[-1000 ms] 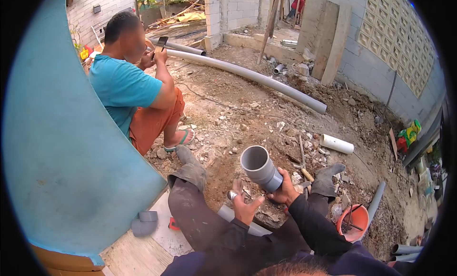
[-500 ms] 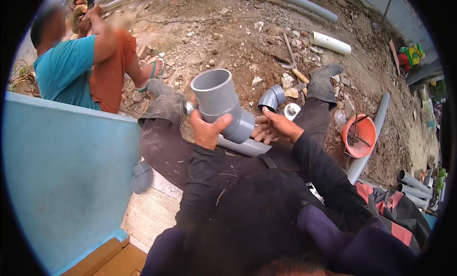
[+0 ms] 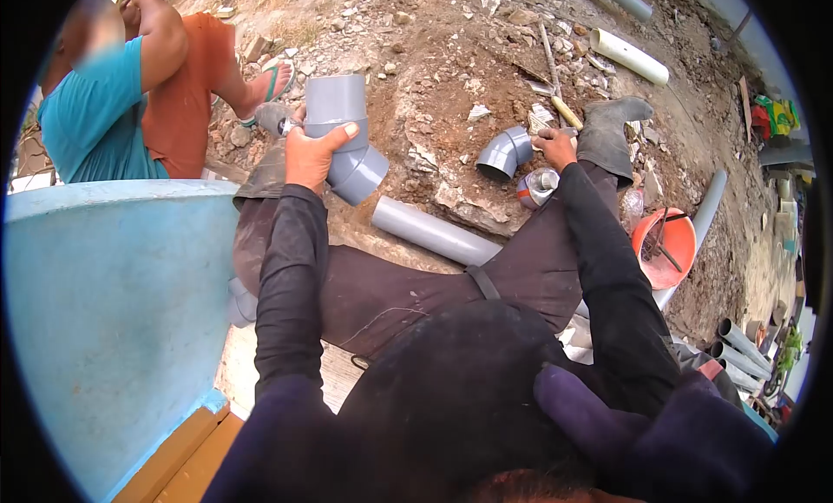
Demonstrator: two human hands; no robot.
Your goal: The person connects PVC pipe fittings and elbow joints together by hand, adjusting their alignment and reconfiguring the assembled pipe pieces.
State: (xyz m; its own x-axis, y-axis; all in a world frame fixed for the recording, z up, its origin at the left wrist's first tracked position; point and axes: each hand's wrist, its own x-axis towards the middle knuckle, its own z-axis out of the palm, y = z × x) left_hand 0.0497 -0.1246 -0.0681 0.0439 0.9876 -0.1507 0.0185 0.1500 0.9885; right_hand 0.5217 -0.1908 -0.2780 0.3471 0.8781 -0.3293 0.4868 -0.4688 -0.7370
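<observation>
Left grip [image 3: 310, 158] pinching grey pipe fitting [image 3: 354, 157].
Likely light, stiff, slightly slick; best held around mid-body. Right grip [image 3: 554, 147]: can't tell.

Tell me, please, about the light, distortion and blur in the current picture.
Head view: soft daylight, without hard shadows on the grey pipe fitting; head view: round black border, wide-angle look, blue panel's edge seemingly bowed; head view: seated person's head smeared, left hand fairly sharp.

The elbow [image 3: 510, 147] lies right of the coupling [image 3: 337, 104], seemingly beside a can [image 3: 540, 185].
</observation>
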